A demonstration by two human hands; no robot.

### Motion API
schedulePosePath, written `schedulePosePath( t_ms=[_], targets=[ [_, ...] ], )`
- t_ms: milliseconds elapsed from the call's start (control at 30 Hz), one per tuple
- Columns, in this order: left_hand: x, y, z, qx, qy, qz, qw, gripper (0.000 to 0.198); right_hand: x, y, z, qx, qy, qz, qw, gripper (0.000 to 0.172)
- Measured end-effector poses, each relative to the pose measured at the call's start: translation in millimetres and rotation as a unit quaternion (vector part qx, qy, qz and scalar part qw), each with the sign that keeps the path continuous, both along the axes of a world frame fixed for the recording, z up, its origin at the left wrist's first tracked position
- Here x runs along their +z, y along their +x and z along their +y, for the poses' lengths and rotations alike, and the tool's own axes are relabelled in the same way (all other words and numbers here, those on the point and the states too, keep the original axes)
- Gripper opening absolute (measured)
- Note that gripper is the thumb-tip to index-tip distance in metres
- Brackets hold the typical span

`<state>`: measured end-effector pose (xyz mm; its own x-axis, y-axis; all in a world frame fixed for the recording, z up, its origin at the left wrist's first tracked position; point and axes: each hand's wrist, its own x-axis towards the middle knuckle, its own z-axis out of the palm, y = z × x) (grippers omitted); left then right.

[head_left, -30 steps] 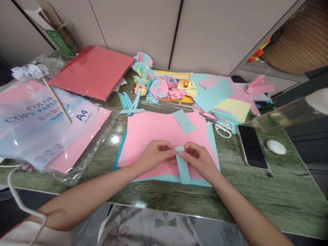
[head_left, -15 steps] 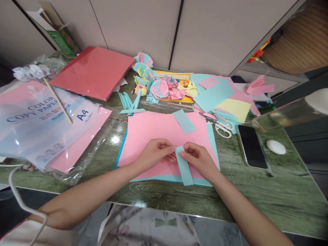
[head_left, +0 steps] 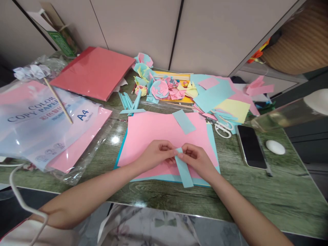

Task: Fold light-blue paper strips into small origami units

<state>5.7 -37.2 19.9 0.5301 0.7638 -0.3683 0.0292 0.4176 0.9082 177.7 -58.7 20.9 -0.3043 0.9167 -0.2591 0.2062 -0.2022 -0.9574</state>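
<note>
A light blue paper strip slants down toward the table's front edge, its top end pinched between both hands. My left hand grips that end from the left with thumb and fingers. On the other side, my right hand has its thumb pressed on the strip's face, fingers curled behind. Beneath the hands lies a pink paper sheet on top of blue sheets. A wider light blue paper rectangle rests flat on the pink sheet, beyond the fingers.
White-handled scissors, a phone and a white mouse lie to the right. Folded paper flowers and thin blue rolled strips are at the back. A copy-paper pack and red folder fill the left.
The strip looks narrower now and tilts a little more. My fingertips have drawn closer together at its top end, with the left thumb now touching it.
</note>
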Motion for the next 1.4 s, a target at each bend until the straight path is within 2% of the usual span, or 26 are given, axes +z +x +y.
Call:
schedulePosePath(
  t_ms=[267,533,667,767,900,1133,1233,1400],
  targets=[
    [2.4,3,-3,-0.025,-0.017,-0.004,1.0,0.021,0.9,0,-2,0.024,-0.006,0.01,1.0,0.023],
    [4.2,-3,1,-0.017,0.009,0.003,1.0,0.021,5.7,4,1,0.047,-0.008,0.002,0.999,0.028],
    [7.9,-6,0,-0.021,0.051,0.025,0.998,0.021,9.3,5,0,0.032,0.032,-0.04,0.998,0.026],
    [13.8,-7,-2,-0.013,0.118,0.046,0.992,0.019,10.5,6,-2,0.01,0.037,-0.079,0.996,0.023],
    [19.2,-7,-6,0.03,0.182,0.063,0.981,0.017,13.3,5,-9,-0.049,0.022,-0.053,0.997,0.018],
    [20.8,-6,-12,0.086,0.268,0.048,0.958,0.011,20.1,1,-18,-0.129,0.192,-0.083,0.969,0.009],
    [20.7,-5,-11,0.09,0.283,0.032,0.954,0.011,18.9,1,-17,-0.138,0.209,-0.09,0.964,0.008],
    [18.5,-3,-11,0.106,0.255,0.059,0.959,0.013,13.9,0,-14,-0.131,0.225,-0.079,0.962,0.008]
  ],
)
